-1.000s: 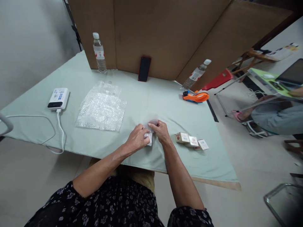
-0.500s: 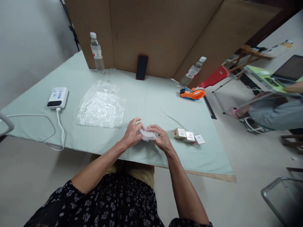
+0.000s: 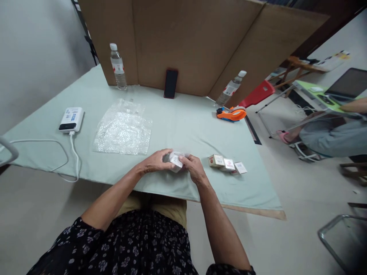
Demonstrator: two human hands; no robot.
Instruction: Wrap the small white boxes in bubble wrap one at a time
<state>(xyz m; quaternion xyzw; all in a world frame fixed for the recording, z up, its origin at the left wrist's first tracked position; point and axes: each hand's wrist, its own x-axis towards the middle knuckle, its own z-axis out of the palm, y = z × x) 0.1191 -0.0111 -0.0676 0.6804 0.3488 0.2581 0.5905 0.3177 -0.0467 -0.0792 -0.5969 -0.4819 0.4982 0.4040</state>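
Observation:
Both my hands meet over the near edge of the pale green table (image 3: 183,126). My left hand (image 3: 155,162) and my right hand (image 3: 193,168) are closed round a small bundle wrapped in bubble wrap (image 3: 175,159), held just above the cloth. What is inside the wrap is hidden. Just right of my right hand, three small boxes (image 3: 226,165) lie in a row. A stack of bubble wrap sheets (image 3: 123,128) lies flat to the left, beyond my left hand.
A white power bank (image 3: 71,119) with a cable lies at far left. Two water bottles (image 3: 117,67) (image 3: 231,88), a dark phone (image 3: 170,83) and an orange tape dispenser (image 3: 231,114) stand along the cardboard screen (image 3: 200,38). Another person's legs (image 3: 329,133) show at right.
My hands have turned the wrapped bundle between them and shifted it slightly left, with the left hand now cupping it from the side. The camera has drifted a little.

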